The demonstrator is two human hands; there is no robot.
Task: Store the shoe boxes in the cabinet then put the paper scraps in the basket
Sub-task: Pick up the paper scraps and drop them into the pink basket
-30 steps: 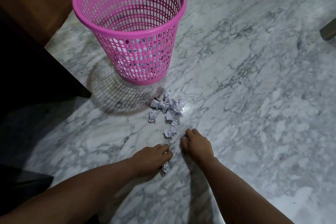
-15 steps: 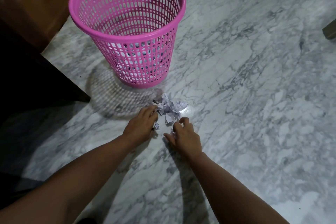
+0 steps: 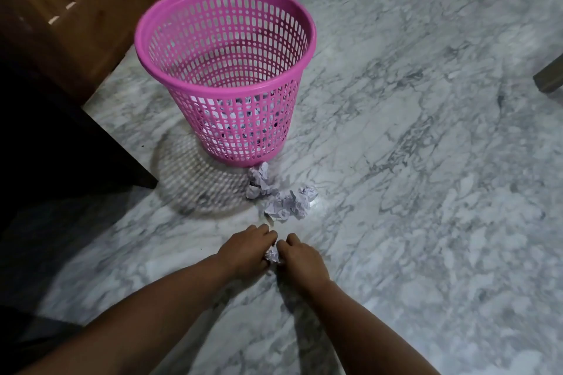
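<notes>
A pink mesh basket (image 3: 170, 76) stands upright on the marble floor, with some crumpled paper showing through its lower wall. Just in front of its base lies a small heap of crumpled white paper scraps (image 3: 281, 196). Nearer to me, my left hand (image 3: 245, 248) and my right hand (image 3: 300, 259) are pressed together on the floor, fingers curled. A bunch of paper scraps (image 3: 272, 253) shows between them, gripped by both hands. How much paper sits inside each fist is hidden.
A wooden cabinet (image 3: 61, 9) with slatted doors fills the upper left, and a dark piece of furniture (image 3: 54, 143) juts out below it at the left. A furniture leg (image 3: 550, 76) shows at the right edge. Grey-veined marble floor (image 3: 426, 161) spreads to the right.
Both hands pulled back from the heap toward me, carrying some scraps, and closed together. The heap by the basket is smaller. The view tilted up, showing more of the cabinet.
</notes>
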